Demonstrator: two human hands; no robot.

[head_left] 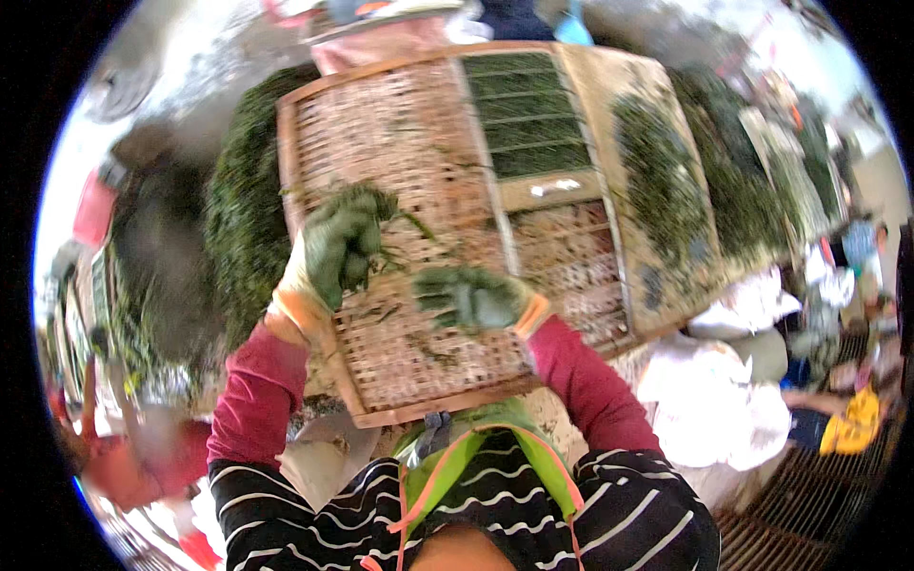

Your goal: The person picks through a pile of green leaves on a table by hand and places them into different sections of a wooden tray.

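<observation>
My left hand (335,252), in a grey-green glove with a pale cuff, is closed over the left side of a woven slatted tray (409,124) with a wooden rim. Dark green plant strands (416,226) stick out of its fingers. My right hand (466,297), gloved alike, hovers beside it over the tray with fingers stretched out and nothing visible in them. Loose green scraps (433,354) lie on the weave below. On the tray's right part, a narrow frame (547,193) holds dark green material (526,114) in a slatted panel.
A large dark green heap (252,209) rises left of the tray, and another (662,176) lies on the board to the right. White sacks (714,400) stand at the lower right. People are nearby at both sides, one in yellow (850,423) at the right.
</observation>
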